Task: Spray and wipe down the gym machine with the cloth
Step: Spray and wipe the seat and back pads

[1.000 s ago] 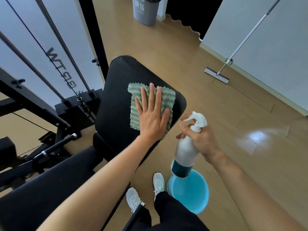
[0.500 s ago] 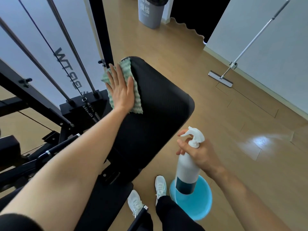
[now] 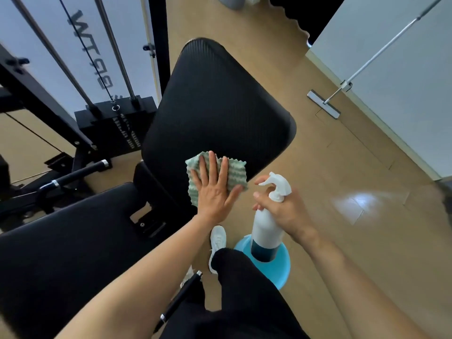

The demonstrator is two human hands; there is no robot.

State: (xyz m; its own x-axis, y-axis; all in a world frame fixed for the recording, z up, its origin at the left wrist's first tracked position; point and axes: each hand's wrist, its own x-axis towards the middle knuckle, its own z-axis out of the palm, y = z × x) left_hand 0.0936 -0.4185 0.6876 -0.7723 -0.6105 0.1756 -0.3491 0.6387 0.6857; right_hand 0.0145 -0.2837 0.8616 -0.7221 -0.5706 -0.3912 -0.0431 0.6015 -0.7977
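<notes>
Your left hand (image 3: 214, 192) is pressing the cloth (image 3: 234, 173) flat, fingers straight and spread, against the near lower edge of the back pad (image 3: 220, 106). Half a second ago it was working the pad's far left edge. Your right hand (image 3: 286, 209) is still gripping the spray bottle (image 3: 266, 231) at the neck, fingers curled by the trigger, just right of the pad's near corner. The bottle is hanging over the blue basin (image 3: 281, 267) below that corner, hiding much of its inside. The bottle's own fill cannot be told.
</notes>
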